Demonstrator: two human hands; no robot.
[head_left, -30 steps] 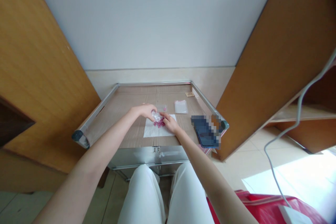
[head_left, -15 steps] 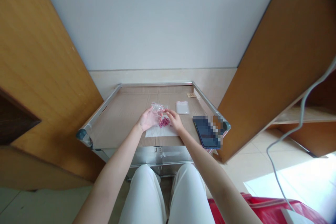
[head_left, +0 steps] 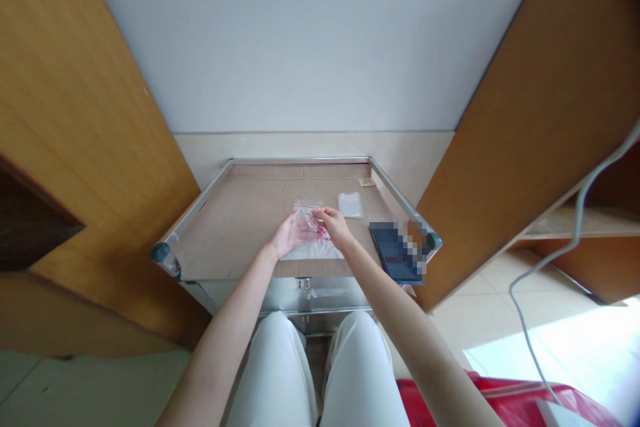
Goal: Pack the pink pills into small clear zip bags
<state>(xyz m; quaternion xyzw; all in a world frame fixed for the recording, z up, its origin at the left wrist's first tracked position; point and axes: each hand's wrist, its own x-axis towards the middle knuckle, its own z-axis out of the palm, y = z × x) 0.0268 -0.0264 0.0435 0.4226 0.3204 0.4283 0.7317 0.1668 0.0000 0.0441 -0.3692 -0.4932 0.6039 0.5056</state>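
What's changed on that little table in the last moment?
The left hand and right hand have brought the clear plastic bag down over the pink beads, which now show only through the plastic. The white paper and second clear bag stayed put.

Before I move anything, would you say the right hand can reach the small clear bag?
Probably yes: the right hand is near the small clear bag, with nothing between them, though it holds a larger clear bag.
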